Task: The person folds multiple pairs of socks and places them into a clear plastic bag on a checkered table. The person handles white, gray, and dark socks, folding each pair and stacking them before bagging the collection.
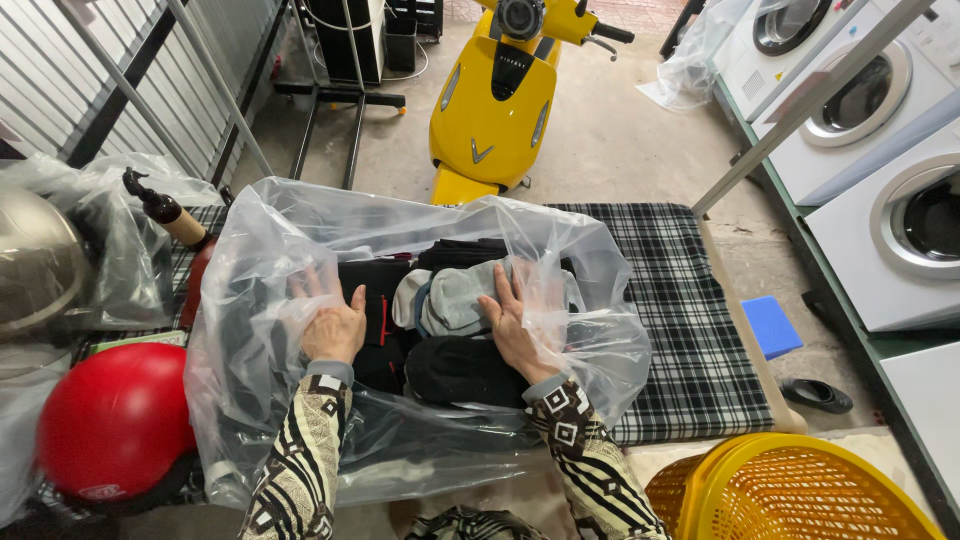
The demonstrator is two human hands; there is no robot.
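A large clear plastic bag lies open on a checked black-and-white cloth. Inside it sit folded clothes: a grey piece, black pieces and a dark one with a red stripe. Both my hands are inside the bag. My left hand is flat against the bag's left inner side, next to the dark clothes. My right hand presses flat on the grey and black folded clothes. Patterned black-and-white sleeves cover both forearms.
A red helmet and a grey helmet in plastic sit at the left, with a pump bottle behind. A yellow scooter stands ahead. White washing machines line the right. A yellow basket is at the lower right.
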